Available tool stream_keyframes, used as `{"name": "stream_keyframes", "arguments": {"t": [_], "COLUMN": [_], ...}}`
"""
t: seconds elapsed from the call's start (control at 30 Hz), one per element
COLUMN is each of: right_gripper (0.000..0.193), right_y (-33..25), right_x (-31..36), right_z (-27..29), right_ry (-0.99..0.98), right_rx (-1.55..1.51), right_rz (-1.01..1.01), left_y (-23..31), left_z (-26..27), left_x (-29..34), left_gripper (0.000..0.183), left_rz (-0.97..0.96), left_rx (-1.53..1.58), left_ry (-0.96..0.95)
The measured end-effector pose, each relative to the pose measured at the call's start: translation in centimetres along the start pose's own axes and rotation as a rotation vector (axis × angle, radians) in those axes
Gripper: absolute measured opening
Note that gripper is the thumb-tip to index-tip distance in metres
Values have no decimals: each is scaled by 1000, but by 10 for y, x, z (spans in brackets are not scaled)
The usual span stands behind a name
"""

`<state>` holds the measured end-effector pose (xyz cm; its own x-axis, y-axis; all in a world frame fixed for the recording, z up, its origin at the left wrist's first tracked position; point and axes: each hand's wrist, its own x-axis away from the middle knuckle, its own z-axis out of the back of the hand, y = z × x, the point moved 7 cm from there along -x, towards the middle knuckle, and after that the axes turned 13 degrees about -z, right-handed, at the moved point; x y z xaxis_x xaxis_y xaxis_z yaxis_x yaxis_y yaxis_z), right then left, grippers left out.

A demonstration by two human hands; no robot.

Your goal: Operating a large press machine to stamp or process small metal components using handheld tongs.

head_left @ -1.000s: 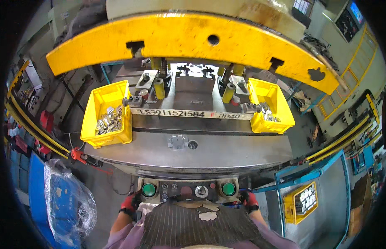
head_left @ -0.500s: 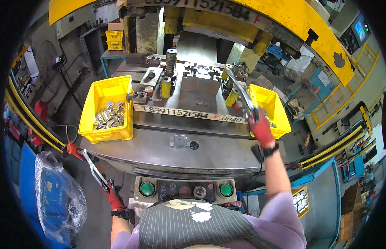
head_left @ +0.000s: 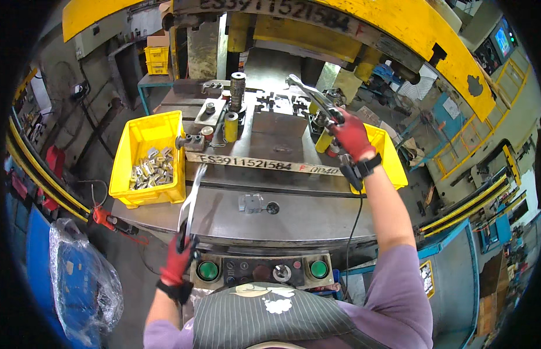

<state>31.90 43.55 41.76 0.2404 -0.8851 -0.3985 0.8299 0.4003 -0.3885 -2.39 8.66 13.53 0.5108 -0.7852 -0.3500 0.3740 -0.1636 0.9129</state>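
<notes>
My right hand (head_left: 353, 136), in a red glove, is closed round long metal tongs (head_left: 317, 99). Their tip reaches over the lit die (head_left: 276, 125) of the press; whether it grips a part is too small to tell. My left hand (head_left: 177, 259), also red-gloved, grips a second pair of tongs (head_left: 192, 200), held above the front edge of the press bed with the jaws near the left yellow bin (head_left: 122, 163). Small bent metal parts (head_left: 153, 168) lie heaped in that bin. Beside my right wrist stands another yellow bin (head_left: 392, 160), its contents mostly hidden.
Guide posts (head_left: 238, 93) rise from the die's left side. The yellow press frame (head_left: 456, 52) arches overhead. A control panel with a left green button (head_left: 208, 270) and a right one (head_left: 318, 269) sits before my apron. Plastic wrap (head_left: 84, 285) covers something blue at left.
My right hand has moved up and left from the right bin, bringing its tongs over the die. My left hand has risen to the right, swinging its tongs over the bed's front edge.
</notes>
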Motion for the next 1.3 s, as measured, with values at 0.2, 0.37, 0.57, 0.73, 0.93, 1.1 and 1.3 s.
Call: {"name": "stream_keyframes", "arguments": {"t": [0.2,0.37,0.57,0.73,0.93,1.1,1.3], "right_gripper": [31,29,38,34,33,31,24], "right_y": [83,127,192,236,264,335,333], "right_x": [100,210,308,325,246,225,236], "right_z": [-7,-34,-9,20,48,7,-51], "right_ry": [111,-75,149,287,396,328,176], "right_rx": [-553,-1038,-964,-645,-582,32,-373], "right_rz": [-189,-619,-713,-711,-806,-892,-1022], "left_y": [183,246,241,214,239,207,129], "left_z": [-91,-182,-238,-219,-178,-124,-12], "left_x": [-176,-272,-313,-331,-260,-185,-102], "left_gripper": [18,27,34,32,30,22,23], "left_rz": [-630,-686,-575,-636,-557,-532,69], "left_rx": [-493,-1016,-1274,-1007,-545,-520,-112], "left_ry": [-263,-520,-682,-653,-368,-356,-217]}}
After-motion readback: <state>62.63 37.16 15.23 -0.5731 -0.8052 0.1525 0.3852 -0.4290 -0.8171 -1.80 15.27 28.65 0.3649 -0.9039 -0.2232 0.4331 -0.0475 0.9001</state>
